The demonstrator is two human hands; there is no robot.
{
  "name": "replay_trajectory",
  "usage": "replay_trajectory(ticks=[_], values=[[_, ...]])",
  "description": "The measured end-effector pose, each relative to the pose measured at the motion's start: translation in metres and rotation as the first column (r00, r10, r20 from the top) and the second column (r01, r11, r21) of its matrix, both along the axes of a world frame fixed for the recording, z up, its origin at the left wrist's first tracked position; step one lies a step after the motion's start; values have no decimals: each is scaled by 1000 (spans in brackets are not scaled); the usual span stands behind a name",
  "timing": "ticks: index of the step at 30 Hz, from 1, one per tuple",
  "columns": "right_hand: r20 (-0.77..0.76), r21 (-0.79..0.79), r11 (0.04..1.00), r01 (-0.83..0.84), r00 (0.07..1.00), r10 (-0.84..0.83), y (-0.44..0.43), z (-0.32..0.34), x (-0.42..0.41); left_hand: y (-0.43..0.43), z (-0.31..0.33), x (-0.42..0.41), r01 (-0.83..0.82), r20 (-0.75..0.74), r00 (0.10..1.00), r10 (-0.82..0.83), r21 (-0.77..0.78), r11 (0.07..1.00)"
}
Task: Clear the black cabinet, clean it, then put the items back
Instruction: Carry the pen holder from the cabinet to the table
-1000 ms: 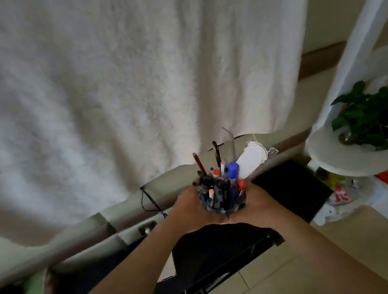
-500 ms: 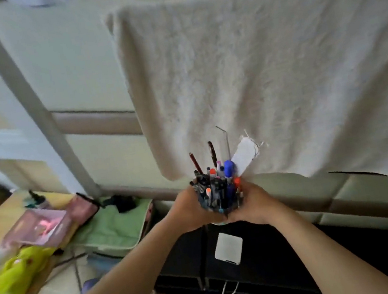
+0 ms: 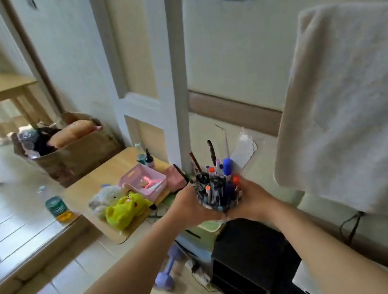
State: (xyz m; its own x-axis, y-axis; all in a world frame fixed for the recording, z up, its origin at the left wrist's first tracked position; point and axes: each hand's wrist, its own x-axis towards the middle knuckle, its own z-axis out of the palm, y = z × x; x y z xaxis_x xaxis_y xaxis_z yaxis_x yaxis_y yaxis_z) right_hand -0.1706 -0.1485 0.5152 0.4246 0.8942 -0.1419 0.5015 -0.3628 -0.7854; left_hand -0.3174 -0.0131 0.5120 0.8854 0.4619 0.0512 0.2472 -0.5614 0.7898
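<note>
Left hand (image 3: 187, 207) and right hand (image 3: 252, 201) cup pen holder (image 3: 217, 195) (crammed full).

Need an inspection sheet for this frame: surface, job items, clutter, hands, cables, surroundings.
Surface: black cabinet stands below the hands; the right arm hides part of its top.
Job's things: pen holder, packed with pens and markers, held upright in the air above the cabinet's left edge.
Clutter: low wooden table bears a pink basket, a yellow plush and small bottles.
Grippers: left hand and right hand cup the pen holder from either side.
Cables: power strip on the floor beside the cabinet; dark cable under the towel.
Surroundings: white towel hangs at right; brown box on the tiled floor.
</note>
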Motion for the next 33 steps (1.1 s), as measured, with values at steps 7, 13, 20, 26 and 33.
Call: replay_trajectory(ticks=[7,13,20,26,33], values=[[-3,-6,996,-87,996,87,164,-17,-84,152,-14,-103,-118,-17,993,118,-17,993],[-60,35,987,-158,985,160,273,-19,-145,254,-24,-170,-215,-85,974,212,-25,976],[-85,-43,959,-279,958,275,361,-38,-172,322,-45,-211,-285,-67,958,280,-87,954],[4,-78,945,-319,947,320,445,-52,-157,397,-57,-202,-348,-79,936,342,-86,933],[-88,-37,954,-297,952,293,549,-66,-108,506,-60,-148,-354,-153,926,346,-25,935]])
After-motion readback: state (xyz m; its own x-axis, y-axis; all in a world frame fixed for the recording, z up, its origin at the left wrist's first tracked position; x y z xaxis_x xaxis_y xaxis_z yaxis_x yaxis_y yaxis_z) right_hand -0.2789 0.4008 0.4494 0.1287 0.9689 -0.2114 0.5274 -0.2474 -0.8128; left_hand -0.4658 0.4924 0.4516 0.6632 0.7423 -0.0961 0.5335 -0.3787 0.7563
